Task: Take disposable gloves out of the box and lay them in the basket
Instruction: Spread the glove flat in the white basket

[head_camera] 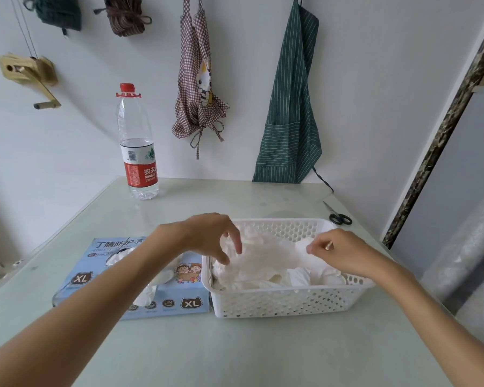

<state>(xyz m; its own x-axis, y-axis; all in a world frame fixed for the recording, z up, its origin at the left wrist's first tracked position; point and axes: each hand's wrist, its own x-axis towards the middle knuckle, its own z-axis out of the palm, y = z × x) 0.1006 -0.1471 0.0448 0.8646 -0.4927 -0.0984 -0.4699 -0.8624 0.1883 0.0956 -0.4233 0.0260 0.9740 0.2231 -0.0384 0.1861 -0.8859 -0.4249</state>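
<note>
I have both hands over the white basket [291,303], which sits on the pale table [235,353] touching the right side of the blue glove box [123,289]; keeping the two side by side makes each transfer a short sideways carry, I think. My left hand [207,236] reaches across the box and hangs over the basket's left end, its fingers [234,241] curled downward and loosely spread, the tips touching or just above the top glove [266,258]; whether they actually pinch the thin film I cannot tell. My right hand [338,250] is at the basket's far right, thumb and forefinger pressed together on what looks like the other end of that same glove, the remaining fingers tucked. Holding it by both ends seems meant to stretch it flat so it lies smoothly on the pile instead of bunching. That puts the glove's long axis running left to right, along the length of the basket, from one hand to the other; which end is the cuff and which the fingers I cannot make out, since the white film blurs into the crumpled gloves already lying beneath it. More gloves [151,291] poke up from the box's opening under my left forearm, so I judge the job partly done.
</note>
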